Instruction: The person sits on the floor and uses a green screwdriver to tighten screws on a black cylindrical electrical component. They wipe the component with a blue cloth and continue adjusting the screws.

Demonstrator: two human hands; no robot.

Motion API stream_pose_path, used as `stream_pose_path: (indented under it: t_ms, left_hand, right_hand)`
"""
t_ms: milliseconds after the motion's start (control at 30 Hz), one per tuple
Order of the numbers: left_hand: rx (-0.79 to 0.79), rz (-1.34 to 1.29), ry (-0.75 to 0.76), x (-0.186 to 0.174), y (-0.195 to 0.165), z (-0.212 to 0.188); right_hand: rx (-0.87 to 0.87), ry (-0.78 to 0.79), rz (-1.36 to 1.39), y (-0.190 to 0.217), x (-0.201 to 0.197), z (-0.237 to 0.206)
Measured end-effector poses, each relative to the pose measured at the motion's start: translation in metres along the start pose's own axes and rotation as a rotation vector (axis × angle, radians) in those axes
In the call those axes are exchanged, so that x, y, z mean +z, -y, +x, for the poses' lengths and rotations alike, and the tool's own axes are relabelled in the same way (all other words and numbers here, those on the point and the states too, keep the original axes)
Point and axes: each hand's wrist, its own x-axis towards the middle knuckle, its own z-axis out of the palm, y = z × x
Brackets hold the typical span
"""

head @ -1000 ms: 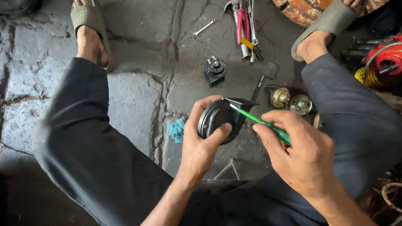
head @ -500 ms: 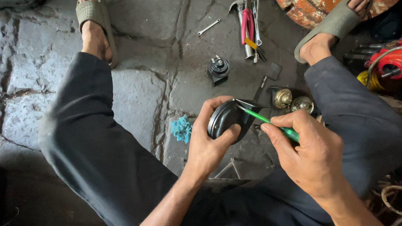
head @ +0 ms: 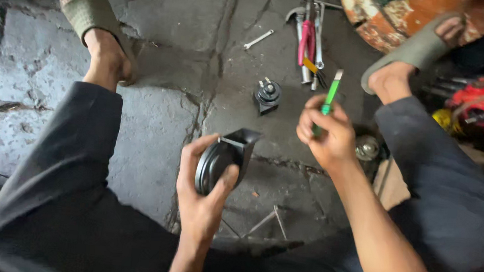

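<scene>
A black round horn (head: 223,160) with a square mouth is held above the stone floor (head: 156,123).
The left hand (head: 206,193) has its fingers closed around the rim; the right hand (head: 326,131), apart from it, grips a green screwdriver (head: 330,97) upright, with a smaller black horn (head: 268,95) lying beyond.

The round snail-shaped plastic horn (head: 222,162) is black. The thin screwdriver (head: 330,97) has a bright green handle. The pliers (head: 306,40) have pink grips. The cracked stone floor (head: 170,27) is grey.
</scene>
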Motion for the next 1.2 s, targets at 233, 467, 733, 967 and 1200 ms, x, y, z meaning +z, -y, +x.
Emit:
stream_pose_path:
  t_ms: [233,467,733,967,1200]
  left_hand:
    - [0.057,0.042,-0.027,-0.010,0.023,0.020]
    - [0.223,0.028,0.076,-0.010,0.066,0.040]
    - [0.174,0.141,0.118,0.005,0.063,0.029]
    - [0.155,0.146,0.185,-0.001,0.050,0.032]
    - [0.234,0.126,0.122,0.002,0.039,0.031]
  right_hand:
    - [0.221,-0.408,-0.541,-0.055,-0.011,0.197]
    - [0.063,-0.739,-1.420,-0.096,-0.028,0.300]
    - [0.245,-0.868,-1.637,-0.111,-0.011,0.322]
    - [0.343,-0.826,-1.635,-0.113,0.008,0.318]
    - [0.043,-0.505,-1.774,-0.114,0.001,0.299]
